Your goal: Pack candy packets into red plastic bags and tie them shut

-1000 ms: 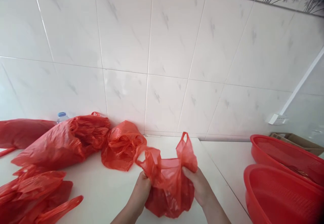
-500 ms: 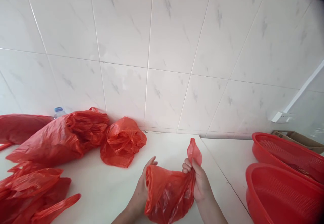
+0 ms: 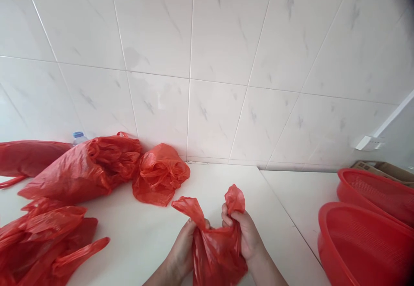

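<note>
Between my hands hangs a red plastic bag, thin and crinkled, its lower part cut off by the frame's bottom edge. My left hand is closed round the bag's left handle, which sticks out up and to the left above the thumb. On the other side, my right hand grips the right handle, with a crumpled tip showing over the fist. The bag's contents, if any, cannot be made out. Left of my hands, a bunched red bag rests on the white table by the wall.
A large, full-looking red bag and a heap of loose red bags lie on the left. Behind them stands a bottle with a blue cap. Two red plastic baskets are at the right, near a cardboard box.
My left hand was open against the bag's side and now grips its left handle, which has come up. My right hand has moved slightly left, still holding the other handle.
</note>
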The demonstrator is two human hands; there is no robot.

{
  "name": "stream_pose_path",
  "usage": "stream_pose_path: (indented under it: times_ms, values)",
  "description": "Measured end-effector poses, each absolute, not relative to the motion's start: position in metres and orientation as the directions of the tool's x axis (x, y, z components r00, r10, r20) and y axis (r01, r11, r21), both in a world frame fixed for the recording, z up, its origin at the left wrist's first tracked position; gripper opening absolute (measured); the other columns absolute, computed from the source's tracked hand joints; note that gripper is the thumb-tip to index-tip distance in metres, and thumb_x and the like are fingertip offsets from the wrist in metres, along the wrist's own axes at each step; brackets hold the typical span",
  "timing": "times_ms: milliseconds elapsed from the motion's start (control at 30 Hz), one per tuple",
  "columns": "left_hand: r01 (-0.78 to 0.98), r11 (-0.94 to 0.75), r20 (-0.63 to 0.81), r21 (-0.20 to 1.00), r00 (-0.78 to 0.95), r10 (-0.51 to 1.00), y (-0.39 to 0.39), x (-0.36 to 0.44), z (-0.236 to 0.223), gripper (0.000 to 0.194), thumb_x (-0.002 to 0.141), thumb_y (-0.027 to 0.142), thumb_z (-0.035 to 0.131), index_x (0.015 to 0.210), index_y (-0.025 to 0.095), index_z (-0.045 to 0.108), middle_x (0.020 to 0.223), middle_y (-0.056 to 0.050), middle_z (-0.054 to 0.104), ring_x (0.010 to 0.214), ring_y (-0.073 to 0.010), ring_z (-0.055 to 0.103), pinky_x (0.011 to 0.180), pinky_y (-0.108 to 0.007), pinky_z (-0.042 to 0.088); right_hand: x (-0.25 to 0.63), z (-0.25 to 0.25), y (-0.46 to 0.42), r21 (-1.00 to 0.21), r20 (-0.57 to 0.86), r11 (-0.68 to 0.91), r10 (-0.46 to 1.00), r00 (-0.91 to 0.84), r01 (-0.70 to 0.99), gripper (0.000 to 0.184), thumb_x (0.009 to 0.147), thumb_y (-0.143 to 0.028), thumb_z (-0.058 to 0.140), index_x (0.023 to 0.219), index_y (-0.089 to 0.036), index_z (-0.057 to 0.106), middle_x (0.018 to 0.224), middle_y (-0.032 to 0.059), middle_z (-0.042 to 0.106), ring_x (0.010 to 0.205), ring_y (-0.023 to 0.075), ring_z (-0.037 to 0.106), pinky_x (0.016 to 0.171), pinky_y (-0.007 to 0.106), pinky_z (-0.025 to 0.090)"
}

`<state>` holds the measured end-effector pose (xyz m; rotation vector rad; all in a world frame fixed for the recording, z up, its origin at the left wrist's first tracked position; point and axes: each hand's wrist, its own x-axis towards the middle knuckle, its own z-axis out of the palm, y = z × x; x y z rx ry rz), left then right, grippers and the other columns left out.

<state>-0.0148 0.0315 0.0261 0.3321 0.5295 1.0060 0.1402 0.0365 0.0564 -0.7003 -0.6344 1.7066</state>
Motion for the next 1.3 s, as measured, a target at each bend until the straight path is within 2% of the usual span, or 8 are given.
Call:
stream_pose_path:
  times_ms: [133, 333, 433, 600, 867, 1000, 1167, 1300]
  values:
    - [-0.691, 0.518, -0.273, 0.503, 0.442, 0.855, 0.039, -0.020, 0.029, 0.034, 0.072, 0.028, 0.066, 0.052, 0.018, 0.040, 0.049, 0.002, 0.050, 0.047, -0.0123, 0.050, 0.050, -0.023, 0.036, 0.136, 0.058, 0.033, -0.681, -0.057, -0.237, 0.960, -0.273, -0.693, 0.011, 0.066, -0.021, 0.068, 0.073, -0.017, 0.061, 0.070, 0.0004, 0.057, 0.065, 0.0120, 0.050, 0.067, 0.025, 0.043]
    - [-0.675, 0.453, -0.297, 0.583, 0.342, 0.892, 0.043, -0.022, 0.024, 0.037, 0.071, 0.032, 0.064, 0.053, 0.020, 0.034, 0.045, 0.006, 0.039, 0.041, -0.0091, 0.042, 0.045, -0.021, 0.032, 0.130, 0.058, 0.026, -0.795, 0.000, -0.218, 0.933, -0.359, -0.566, 0.041, 0.081, -0.060, 0.053, 0.072, -0.020, 0.054, 0.047, -0.0072, 0.035, 0.043, 0.0062, 0.026, 0.048, 0.020, 0.029]
    - [-0.635, 0.399, -0.295, 0.661, 0.269, 0.917, 0.043, -0.022, 0.021, 0.035, 0.073, 0.034, 0.064, 0.056, 0.020, 0.036, 0.047, 0.007, 0.041, 0.041, -0.0079, 0.041, 0.044, -0.021, 0.032, 0.121, 0.059, 0.022, -0.918, -0.112, -0.239, 0.922, -0.370, -0.317, 0.031, 0.078, -0.046, 0.066, 0.096, -0.023, 0.056, 0.054, -0.0077, 0.047, 0.045, 0.0065, 0.039, 0.049, 0.020, 0.033]
    - [-0.531, 0.315, -0.232, 0.787, 0.218, 0.948, 0.038, -0.019, 0.027, 0.026, 0.075, 0.036, 0.065, 0.066, 0.020, 0.046, 0.052, 0.005, 0.048, 0.046, -0.0091, 0.046, 0.047, -0.022, 0.034, 0.101, 0.061, 0.018, -0.974, -0.192, -0.210, 0.964, -0.183, -0.085, 0.073, 0.068, -0.023, 0.070, 0.133, -0.029, 0.038, 0.068, -0.0062, 0.059, 0.065, 0.0153, 0.059, 0.065, 0.029, 0.045]
    - [-0.356, 0.202, -0.120, 0.912, 0.239, 0.964, 0.034, -0.013, 0.023, 0.015, 0.072, 0.020, 0.066, 0.082, 0.019, 0.055, 0.059, 0.007, 0.051, 0.052, -0.0089, 0.048, 0.050, -0.021, 0.036, 0.102, 0.044, 0.030, -0.963, -0.128, -0.164, 0.976, -0.173, -0.212, 0.018, 0.070, -0.033, 0.067, 0.078, -0.018, 0.060, 0.069, -0.0001, 0.061, 0.064, 0.0145, 0.056, 0.062, 0.027, 0.044]
    - [-0.250, 0.052, 0.021, 0.967, 0.281, 0.960, 0.030, -0.020, 0.023, 0.051, 0.077, 0.028, 0.063, 0.124, 0.028, 0.042, 0.103, -0.002, 0.058, 0.083, -0.0160, 0.059, 0.076, -0.031, 0.048, 0.106, 0.032, 0.038, -0.936, -0.237, -0.248, 0.969, -0.073, -0.251, 0.016, 0.073, -0.035, 0.060, 0.070, -0.020, 0.054, 0.059, -0.0006, 0.058, 0.051, 0.0140, 0.051, 0.051, 0.028, 0.040]
    - [0.011, -0.324, 0.307, 0.946, 0.287, 0.907, 0.028, -0.020, 0.019, 0.105, 0.059, 0.045, 0.080, 0.142, 0.028, 0.019, 0.136, -0.013, 0.036, 0.118, -0.0304, 0.046, 0.098, -0.046, 0.040, 0.104, 0.029, 0.037, -0.970, -0.129, -0.124, 0.992, 0.010, -0.210, 0.014, 0.068, -0.027, 0.066, 0.069, -0.021, 0.054, 0.062, -0.0020, 0.058, 0.059, 0.0153, 0.053, 0.056, 0.028, 0.041]
    - [0.122, -0.443, 0.420, 0.888, 0.180, 0.890, 0.027, -0.018, 0.021, 0.048, 0.069, 0.036, 0.074, 0.113, 0.026, 0.057, 0.138, -0.010, 0.036, 0.128, -0.0309, 0.035, 0.103, -0.045, 0.035, 0.100, 0.027, 0.033, -0.979, -0.085, -0.073, 0.995, 0.055, -0.188, 0.017, 0.072, -0.029, 0.065, 0.068, -0.021, 0.051, 0.061, -0.0048, 0.053, 0.057, 0.0122, 0.049, 0.055, 0.025, 0.040]
